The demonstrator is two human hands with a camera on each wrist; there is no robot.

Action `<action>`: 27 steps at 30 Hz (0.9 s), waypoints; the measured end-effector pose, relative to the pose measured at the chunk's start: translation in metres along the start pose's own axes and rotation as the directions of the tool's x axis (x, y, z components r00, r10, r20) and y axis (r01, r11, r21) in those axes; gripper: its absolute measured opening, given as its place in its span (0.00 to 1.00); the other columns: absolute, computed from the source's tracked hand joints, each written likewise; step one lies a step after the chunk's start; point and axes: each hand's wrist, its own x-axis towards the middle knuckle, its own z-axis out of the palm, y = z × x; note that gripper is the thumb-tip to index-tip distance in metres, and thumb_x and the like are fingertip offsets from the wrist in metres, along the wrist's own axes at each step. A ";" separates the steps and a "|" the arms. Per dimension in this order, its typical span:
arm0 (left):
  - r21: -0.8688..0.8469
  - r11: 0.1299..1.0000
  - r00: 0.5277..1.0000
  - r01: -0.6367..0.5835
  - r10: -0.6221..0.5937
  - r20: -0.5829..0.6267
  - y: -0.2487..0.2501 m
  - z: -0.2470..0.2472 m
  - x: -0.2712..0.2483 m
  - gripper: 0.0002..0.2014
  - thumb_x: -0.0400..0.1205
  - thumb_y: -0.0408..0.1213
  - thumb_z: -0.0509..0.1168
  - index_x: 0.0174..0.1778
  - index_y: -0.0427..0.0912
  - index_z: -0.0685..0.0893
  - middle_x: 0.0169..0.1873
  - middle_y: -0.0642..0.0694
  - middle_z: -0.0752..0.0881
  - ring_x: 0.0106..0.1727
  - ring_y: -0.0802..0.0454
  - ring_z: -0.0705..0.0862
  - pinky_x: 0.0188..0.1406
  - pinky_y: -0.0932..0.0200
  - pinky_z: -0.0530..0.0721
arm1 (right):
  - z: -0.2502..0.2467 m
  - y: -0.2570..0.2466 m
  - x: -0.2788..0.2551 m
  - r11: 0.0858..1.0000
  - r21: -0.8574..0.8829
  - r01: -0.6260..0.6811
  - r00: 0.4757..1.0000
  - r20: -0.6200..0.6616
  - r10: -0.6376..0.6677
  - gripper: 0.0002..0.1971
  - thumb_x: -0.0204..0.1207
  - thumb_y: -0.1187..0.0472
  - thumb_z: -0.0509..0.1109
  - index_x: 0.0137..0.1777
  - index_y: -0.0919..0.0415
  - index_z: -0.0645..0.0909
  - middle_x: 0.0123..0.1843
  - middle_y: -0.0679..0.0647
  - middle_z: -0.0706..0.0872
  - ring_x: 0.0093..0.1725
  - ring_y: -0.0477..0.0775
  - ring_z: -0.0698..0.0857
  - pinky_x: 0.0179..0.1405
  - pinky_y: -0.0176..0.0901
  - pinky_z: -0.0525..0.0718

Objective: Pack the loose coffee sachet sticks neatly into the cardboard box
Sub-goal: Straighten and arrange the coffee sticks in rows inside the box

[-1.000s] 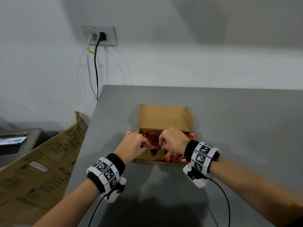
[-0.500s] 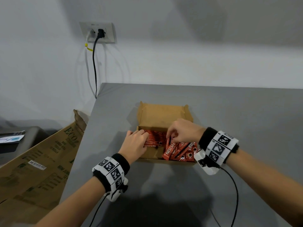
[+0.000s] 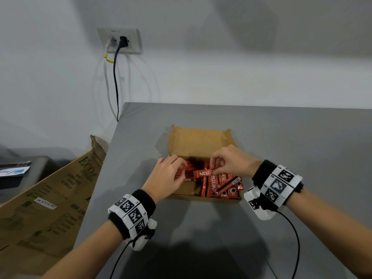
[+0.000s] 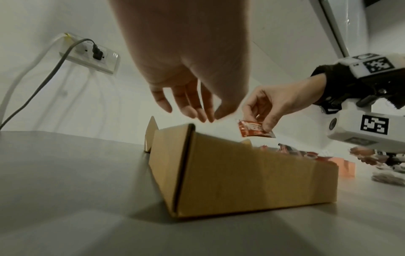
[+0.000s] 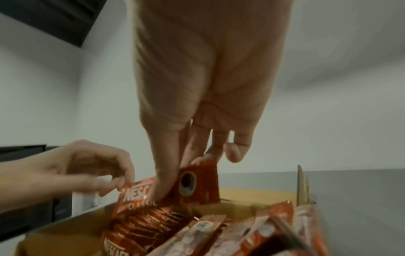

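An open brown cardboard box (image 3: 189,195) (image 4: 241,176) sits on the grey table with its lid folded back. Several red coffee sachets (image 3: 223,186) (image 5: 241,232) lie in its right half, slanted and overlapping. My right hand (image 3: 214,170) (image 5: 175,173) pinches one end of a red sachet (image 3: 202,173) (image 4: 254,131) (image 5: 197,183), holding it crosswise just above the box. My left hand (image 3: 177,171) (image 4: 203,116) hovers over the box's left half with relaxed fingers pointing down. It holds nothing, and its fingertips are close to the sachet's free end.
A large printed cardboard carton (image 3: 46,198) leans beside the table's left edge. A wall socket (image 3: 120,41) with two cables hanging down is behind the table's back left corner. Cables trail from both wristbands toward me.
My right hand left the box's middle, went to the right side and now holds one sachet raised above the box. The left hand stayed over the left half.
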 end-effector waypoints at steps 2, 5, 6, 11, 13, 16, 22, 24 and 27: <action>-0.202 0.979 0.999 0.035 -0.040 -0.021 0.008 -0.006 0.001 0.10 0.84 0.39 0.59 0.56 0.42 0.83 0.48 0.54 0.82 0.47 0.60 0.80 0.52 0.70 0.74 | 0.002 -0.004 0.001 0.998 0.060 0.019 1.000 -0.025 -0.018 0.07 0.70 0.62 0.76 0.47 0.59 0.84 0.38 0.39 0.82 0.38 0.32 0.81 0.37 0.20 0.78; -0.266 0.964 1.000 0.009 -0.004 0.020 0.009 -0.005 0.004 0.09 0.81 0.38 0.66 0.54 0.41 0.86 0.41 0.55 0.83 0.39 0.68 0.79 0.46 0.80 0.74 | 0.011 -0.010 0.006 0.990 0.135 0.028 0.999 -0.047 -0.022 0.08 0.69 0.60 0.77 0.47 0.58 0.85 0.41 0.45 0.87 0.41 0.35 0.84 0.44 0.27 0.82; -0.246 0.969 0.999 -0.016 0.023 0.026 0.005 -0.004 0.005 0.07 0.79 0.34 0.69 0.51 0.41 0.88 0.38 0.53 0.83 0.36 0.69 0.77 0.43 0.80 0.74 | 0.015 -0.012 0.007 0.988 0.155 0.026 0.998 -0.066 -0.016 0.08 0.69 0.59 0.77 0.47 0.58 0.86 0.41 0.47 0.88 0.41 0.38 0.86 0.46 0.31 0.83; -0.079 0.997 0.992 0.015 -0.005 0.124 -0.017 -0.013 0.002 0.12 0.76 0.41 0.72 0.55 0.45 0.87 0.44 0.54 0.83 0.40 0.65 0.75 0.46 0.68 0.74 | 0.036 -0.026 0.014 0.993 0.108 0.056 0.990 -0.136 -0.041 0.07 0.69 0.58 0.77 0.45 0.58 0.87 0.42 0.51 0.91 0.41 0.41 0.87 0.49 0.34 0.83; -0.014 1.000 0.982 0.013 -0.010 0.190 -0.020 -0.015 -0.001 0.16 0.76 0.44 0.72 0.58 0.47 0.85 0.48 0.53 0.84 0.44 0.61 0.77 0.49 0.65 0.76 | 0.042 -0.031 0.019 0.992 0.116 0.055 0.986 -0.163 -0.036 0.06 0.69 0.58 0.77 0.45 0.57 0.87 0.41 0.50 0.91 0.40 0.42 0.86 0.49 0.37 0.83; 0.074 0.997 0.976 0.021 -0.036 0.215 -0.020 -0.012 -0.003 0.10 0.78 0.42 0.69 0.54 0.47 0.87 0.46 0.52 0.87 0.49 0.54 0.81 0.53 0.59 0.75 | 0.051 -0.038 0.024 0.998 0.046 0.041 0.986 -0.165 -0.033 0.06 0.70 0.56 0.76 0.44 0.56 0.86 0.41 0.49 0.90 0.41 0.43 0.86 0.48 0.39 0.83; 0.210 0.978 0.967 -0.013 -0.041 0.253 -0.019 0.001 0.000 0.11 0.79 0.50 0.65 0.50 0.49 0.85 0.46 0.56 0.87 0.54 0.57 0.77 0.51 0.61 0.59 | 0.057 -0.041 0.030 0.994 -0.111 0.004 0.995 -0.103 -0.015 0.06 0.72 0.58 0.74 0.44 0.60 0.84 0.44 0.55 0.89 0.45 0.54 0.86 0.48 0.47 0.83; 0.249 0.968 0.964 -0.023 -0.044 0.262 -0.019 0.004 0.002 0.09 0.80 0.46 0.65 0.51 0.49 0.85 0.48 0.55 0.87 0.55 0.54 0.77 0.54 0.59 0.59 | 0.058 -0.040 0.029 0.988 -0.155 0.005 0.995 -0.102 -0.020 0.05 0.73 0.59 0.73 0.45 0.61 0.83 0.45 0.56 0.88 0.47 0.57 0.85 0.49 0.50 0.84; 0.292 0.953 0.975 -0.076 0.010 0.221 -0.017 0.004 0.005 0.03 0.73 0.39 0.72 0.41 0.49 0.86 0.39 0.55 0.88 0.46 0.51 0.82 0.48 0.59 0.59 | 0.058 -0.040 0.029 0.972 -0.234 -0.003 0.996 -0.085 -0.018 0.04 0.74 0.61 0.70 0.47 0.60 0.83 0.47 0.57 0.87 0.49 0.60 0.84 0.46 0.51 0.83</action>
